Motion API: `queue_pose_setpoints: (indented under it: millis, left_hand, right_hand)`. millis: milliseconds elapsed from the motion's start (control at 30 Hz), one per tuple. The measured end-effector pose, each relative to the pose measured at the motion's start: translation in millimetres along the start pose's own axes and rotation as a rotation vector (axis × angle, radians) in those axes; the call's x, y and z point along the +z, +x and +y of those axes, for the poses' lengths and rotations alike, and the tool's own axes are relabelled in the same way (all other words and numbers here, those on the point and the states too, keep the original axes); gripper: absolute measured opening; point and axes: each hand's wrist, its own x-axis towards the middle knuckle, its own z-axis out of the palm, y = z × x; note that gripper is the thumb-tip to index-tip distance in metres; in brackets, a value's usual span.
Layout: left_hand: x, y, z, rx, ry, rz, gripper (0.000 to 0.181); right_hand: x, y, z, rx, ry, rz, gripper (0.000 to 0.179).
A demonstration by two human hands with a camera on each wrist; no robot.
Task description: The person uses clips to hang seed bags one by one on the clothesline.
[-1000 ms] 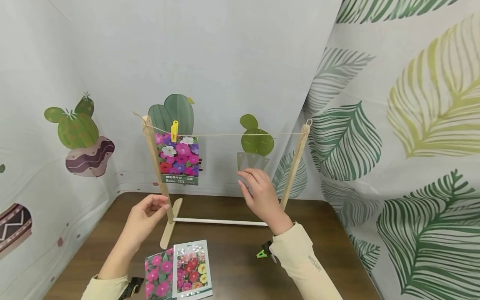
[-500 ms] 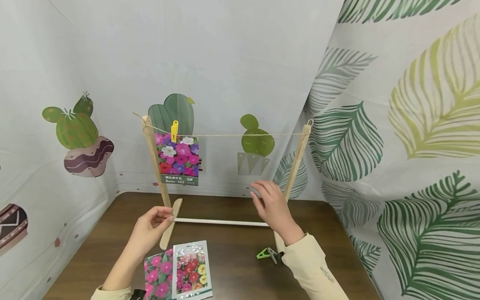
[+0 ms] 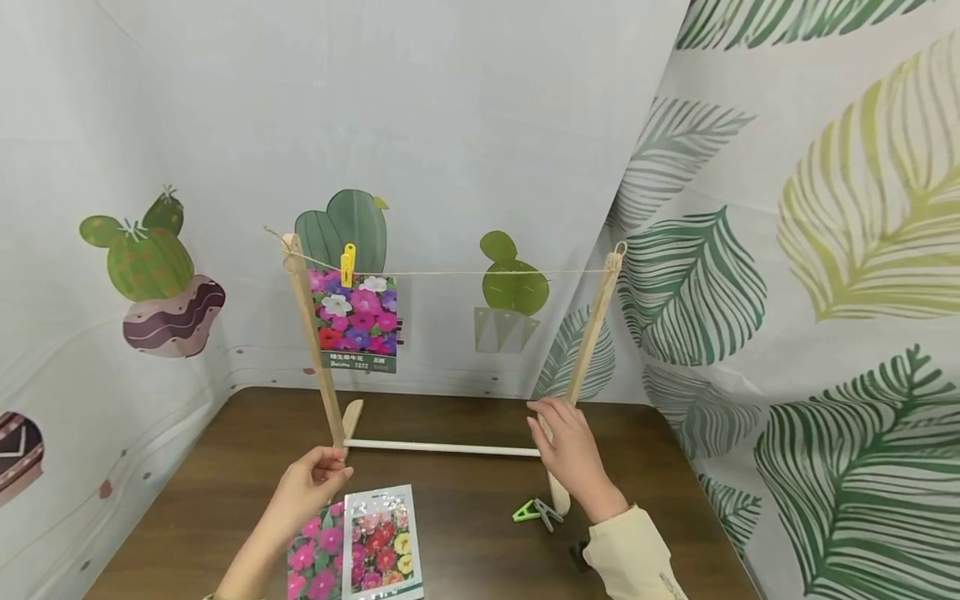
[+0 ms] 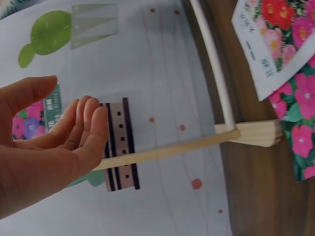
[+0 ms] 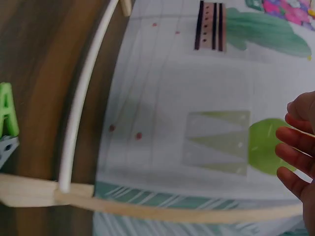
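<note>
My left hand (image 3: 311, 483) has lightly bent fingers and holds nothing. It hovers by the foot of the rack's left post (image 3: 315, 350), just above two flower seed packets. One packet (image 3: 315, 554) shows pink flowers; a white-bordered packet (image 3: 382, 542) overlaps it. My right hand (image 3: 566, 450), relaxed and holding nothing, is in front of the right post's (image 3: 594, 329) lower part. Below it on the table lie a green clothespin (image 3: 525, 511) and a grey clothespin (image 3: 550, 515). A yellow clothespin (image 3: 347, 265) holds another seed packet (image 3: 358, 321) on the string.
A string (image 3: 465, 272) spans the tops of the wooden posts, and a white rod (image 3: 442, 448) joins them low down. The rack stands on a dark brown table (image 3: 465, 483). Behind it hangs a white curtain (image 3: 480, 125) printed with cacti and leaves.
Both hands have come down and nearer; the right has also moved to the right, away from mid-string. The green and grey clothespins now show fully. The hanging packet has stayed in place.
</note>
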Motion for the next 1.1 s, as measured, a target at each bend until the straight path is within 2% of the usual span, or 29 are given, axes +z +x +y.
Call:
queue_pose_setpoints:
  millis: [133,367,700,800,900,1033,1100]
  left_hand:
    - [6.5,-0.4,-8.6,-0.005,0.029,-0.009,0.028]
    - [12.7,-2.9,-17.2,-0.074,0.067,-0.058,0.033]
    - [26.0,-5.1,-36.2,-0.067,0.207,-0.066,0.036]
    - [29.8,-6.1,-39.7,-0.081,0.218,-0.092,0.041]
    - [36.3,-6.6,-50.4,-0.092,0.240,-0.116,0.045]
    - [42.3,-13.0,-54.0,-0.110,0.262,-0.163,0.043]
    - [43.6,-17.3,-49.1,-0.133,0.258,-0.190,0.040]
  right_hand:
    - [0,-14.9,8,0.050,-0.003,-0.008,0.025]
    - [1,-39.9,17,0.105,-0.023,-0.040,0.025]
    - [7,-67.8,31,0.202,-0.016,-0.120,0.020]
    - [11,-75.9,35,0.218,-0.008,-0.139,0.020]
    - [16,-87.0,39,0.241,-0.003,-0.170,0.021]
    - [24,-102.0,43,0.256,-0.008,-0.214,0.021]
    - [28,-107.3,45,0.274,-0.003,-0.247,0.020]
